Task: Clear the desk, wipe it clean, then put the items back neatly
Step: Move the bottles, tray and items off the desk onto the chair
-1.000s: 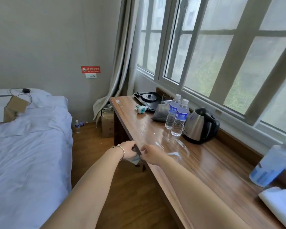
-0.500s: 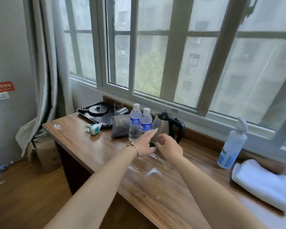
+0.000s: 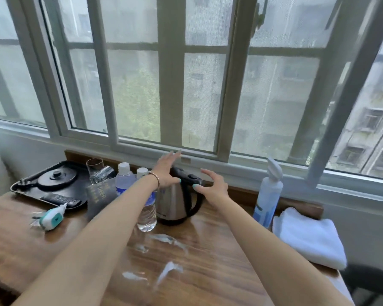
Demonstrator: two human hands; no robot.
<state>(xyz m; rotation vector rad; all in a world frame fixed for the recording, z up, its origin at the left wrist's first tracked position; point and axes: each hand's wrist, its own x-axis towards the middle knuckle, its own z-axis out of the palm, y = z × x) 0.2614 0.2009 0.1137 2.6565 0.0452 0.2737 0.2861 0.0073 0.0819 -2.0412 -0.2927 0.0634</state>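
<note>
Wooden, brown and glossy, the desk (image 3: 208,261) runs under the grey-framed window (image 3: 170,85). At its ten o'clock corner lies a black rectangular tray (image 3: 27,191) bearing a round black kettle base (image 3: 55,178), with a clear drinking glass (image 3: 95,166) upright just behind it. Near the nine o'clock edge rests a small white and teal plastic device (image 3: 51,218). A dark grey pouch with pale lettering (image 3: 98,199) leans just beside the tray, and two clear plastic water bottles with white caps and blue labels (image 3: 124,180) stand touching it, partly hidden by the forearm. The left hand (image 3: 165,171), a thin bracelet at its wrist, has its fingers spread wide and straight over the top of the stainless steel electric kettle with a black handle (image 3: 175,202), which stands at twelve o'clock; only the thumb seems to touch the lid. The right hand (image 3: 215,186) hovers by the kettle's handle with fingers loosely splayed, its thumb at the handle's top, gripping nothing. White smears (image 3: 168,270) mark the wood at the centre. At two o'clock stands a pale blue spray bottle with a white nozzle (image 3: 268,195), and just beside it at three o'clock lies a folded white towel (image 3: 307,239).
</note>
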